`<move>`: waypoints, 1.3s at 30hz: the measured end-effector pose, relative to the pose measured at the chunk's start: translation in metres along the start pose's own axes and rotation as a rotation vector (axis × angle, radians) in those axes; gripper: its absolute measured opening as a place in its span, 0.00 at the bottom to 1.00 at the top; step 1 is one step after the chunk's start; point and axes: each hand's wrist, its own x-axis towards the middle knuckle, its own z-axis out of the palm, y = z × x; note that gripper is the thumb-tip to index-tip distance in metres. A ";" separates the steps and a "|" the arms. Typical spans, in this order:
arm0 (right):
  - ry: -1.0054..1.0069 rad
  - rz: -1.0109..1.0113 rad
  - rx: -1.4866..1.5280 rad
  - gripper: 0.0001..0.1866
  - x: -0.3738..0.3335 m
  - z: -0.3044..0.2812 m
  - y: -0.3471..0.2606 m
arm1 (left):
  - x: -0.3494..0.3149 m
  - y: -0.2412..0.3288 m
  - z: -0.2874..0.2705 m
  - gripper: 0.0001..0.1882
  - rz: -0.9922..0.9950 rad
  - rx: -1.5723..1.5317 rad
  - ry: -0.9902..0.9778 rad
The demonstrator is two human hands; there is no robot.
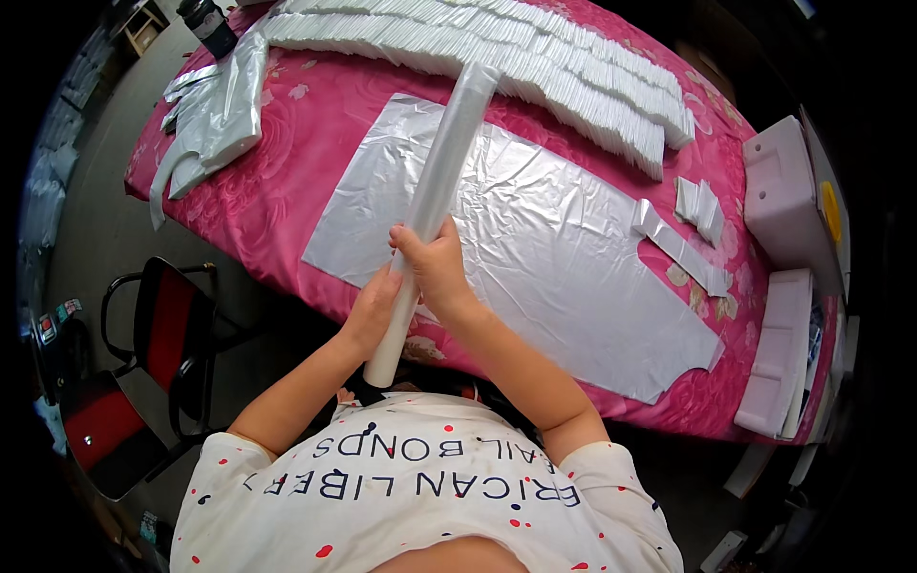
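Observation:
Across the flat bag lies a long pale roll of plastic film [447, 143], slanting from the table's middle toward my body. Its near end juts past the table edge. My right hand [435, 267] is wrapped round the roll with the thumb on top. Just below it, my left hand [370, 310] grips the roll from the left side; some of its fingers are hidden. Beneath the roll, a large silvery-white plastic bag [544, 229] is spread out, wrinkled, with curved cutouts at its right end. A folded strip of plastic [683, 248] rests by the upper cutout.
Rows of folded white plastic [564, 86] line the far side of the pink tablecloth [306, 105]. Loose plastic bags [224, 115] and a dark bottle [208, 27] are at far left. A small folded bundle [700, 205] and pale boxes [778, 181] stand right; red-black chairs [167, 329] left.

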 end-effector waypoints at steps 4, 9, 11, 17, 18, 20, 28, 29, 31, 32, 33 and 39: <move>0.035 0.125 0.095 0.22 -0.013 -0.016 0.008 | -0.004 -0.006 0.014 0.38 -0.240 -0.267 -0.065; 0.143 0.062 0.176 0.23 0.002 -0.042 -0.030 | -0.015 0.027 0.035 0.22 -0.207 -0.131 -0.092; 0.124 0.037 0.136 0.23 0.006 -0.045 -0.048 | -0.015 0.028 0.033 0.17 -0.253 -0.130 -0.157; 0.134 -0.001 0.236 0.26 -0.002 -0.040 -0.047 | -0.016 0.036 0.031 0.14 -0.269 -0.070 -0.178; 0.140 0.012 0.246 0.26 -0.005 -0.040 -0.045 | -0.016 0.034 0.031 0.14 -0.282 -0.094 -0.187; 0.153 0.039 0.266 0.24 -0.010 -0.040 -0.042 | -0.017 0.029 0.033 0.14 -0.309 -0.142 -0.206; 0.201 0.059 0.219 0.23 -0.018 -0.048 -0.035 | -0.009 0.027 0.035 0.17 -0.317 -0.094 -0.282; 0.223 0.066 0.198 0.23 -0.022 -0.048 -0.032 | -0.007 0.029 0.034 0.17 -0.306 -0.068 -0.275; 0.246 -0.010 0.188 0.25 -0.029 -0.043 0.000 | 0.005 0.017 0.032 0.18 -0.207 0.098 -0.169; 0.253 -0.048 0.183 0.25 -0.030 -0.041 0.010 | 0.007 0.015 0.033 0.18 -0.184 0.175 -0.099; 0.241 0.005 0.222 0.27 -0.030 -0.042 0.009 | 0.008 0.011 0.033 0.18 -0.163 0.251 -0.029; 0.359 0.035 0.318 0.27 0.008 -0.095 -0.036 | -0.012 0.012 0.014 0.16 -0.405 0.140 -0.269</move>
